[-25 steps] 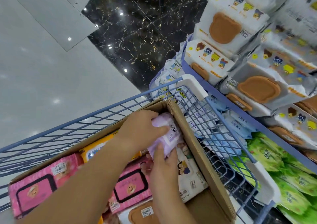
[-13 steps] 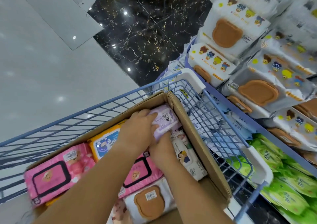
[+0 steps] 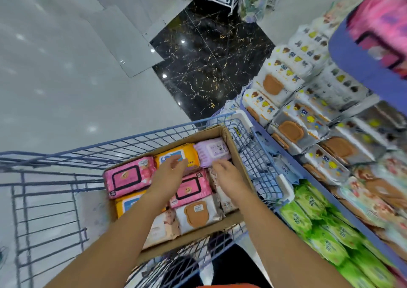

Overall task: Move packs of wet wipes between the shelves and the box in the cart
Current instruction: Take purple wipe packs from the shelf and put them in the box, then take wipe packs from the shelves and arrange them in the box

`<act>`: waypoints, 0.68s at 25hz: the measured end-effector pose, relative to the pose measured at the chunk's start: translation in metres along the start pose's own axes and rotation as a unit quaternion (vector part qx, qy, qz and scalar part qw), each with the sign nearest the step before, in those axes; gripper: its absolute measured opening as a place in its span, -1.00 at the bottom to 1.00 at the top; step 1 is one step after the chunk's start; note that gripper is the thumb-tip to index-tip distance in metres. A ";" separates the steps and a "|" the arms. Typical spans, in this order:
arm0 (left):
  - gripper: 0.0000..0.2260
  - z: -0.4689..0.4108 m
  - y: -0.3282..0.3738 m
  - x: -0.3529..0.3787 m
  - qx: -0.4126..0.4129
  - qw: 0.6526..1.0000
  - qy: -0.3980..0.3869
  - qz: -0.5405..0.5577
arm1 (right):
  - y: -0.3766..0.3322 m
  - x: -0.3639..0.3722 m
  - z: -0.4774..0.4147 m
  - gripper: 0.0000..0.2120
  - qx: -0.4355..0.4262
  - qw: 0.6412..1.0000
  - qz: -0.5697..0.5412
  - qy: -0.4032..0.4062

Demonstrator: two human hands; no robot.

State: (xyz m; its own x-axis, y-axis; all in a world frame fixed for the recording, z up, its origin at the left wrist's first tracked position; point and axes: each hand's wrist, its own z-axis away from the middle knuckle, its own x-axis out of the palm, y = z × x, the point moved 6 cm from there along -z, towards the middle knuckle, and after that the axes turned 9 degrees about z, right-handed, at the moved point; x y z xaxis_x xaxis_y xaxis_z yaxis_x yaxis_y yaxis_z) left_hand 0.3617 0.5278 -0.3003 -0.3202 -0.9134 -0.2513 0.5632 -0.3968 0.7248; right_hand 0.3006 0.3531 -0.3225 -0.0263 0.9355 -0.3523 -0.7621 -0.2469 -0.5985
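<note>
- Purple pack (image 3: 212,152) lies flat in the far right corner of the box (image 3: 235,153), just beside a yellow pack (image 3: 178,155). Box sits in the cart (image 3: 241,119), centre of frame.
- Step judged: seating this pack, nearly done. It looks level with its neighbours.
- To do it well: press it snug to the corner wall, label up, so the row stays tight. Let go cleanly without dragging the pink pack (image 3: 191,188) below it.
- Next pack likely comes from the shelves (image 3: 356,67) at right of frame; a short reach.
- Left hand (image 3: 170,170): over the yellow pack, fingers extended and loose, holding nothing.
- Right hand (image 3: 226,173): palm down, fingers relaxed, tips at the purple pack's near edge. Contact cannot be told; it grasps nothing.
- Both forearms enter from the bottom of the frame, angled towards the box's far end.
</note>
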 end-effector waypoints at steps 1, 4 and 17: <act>-0.54 0.013 0.006 -0.005 0.011 1.000 -0.005 0.014 | -0.004 -0.002 0.015 -0.59 -0.008 1.000 -0.007 0.007; -0.51 0.054 0.024 -0.015 0.055 0.998 -0.038 0.010 | -0.003 -0.012 0.062 -0.48 -0.026 0.995 -0.063 0.067; -0.53 0.243 0.130 0.142 0.230 0.932 -0.274 -0.055 | 0.087 -0.174 0.309 -0.61 -0.092 0.872 -0.342 0.339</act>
State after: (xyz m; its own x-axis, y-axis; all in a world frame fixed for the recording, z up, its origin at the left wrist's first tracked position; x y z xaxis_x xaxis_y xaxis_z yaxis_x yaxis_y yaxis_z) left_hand 0.2043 0.3686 -0.0857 -0.7689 -0.6359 -0.0666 0.1581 -0.2901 0.9438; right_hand 0.0394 0.2467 -0.0911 0.8291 0.5309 -0.1755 -0.3323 0.2154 -0.9182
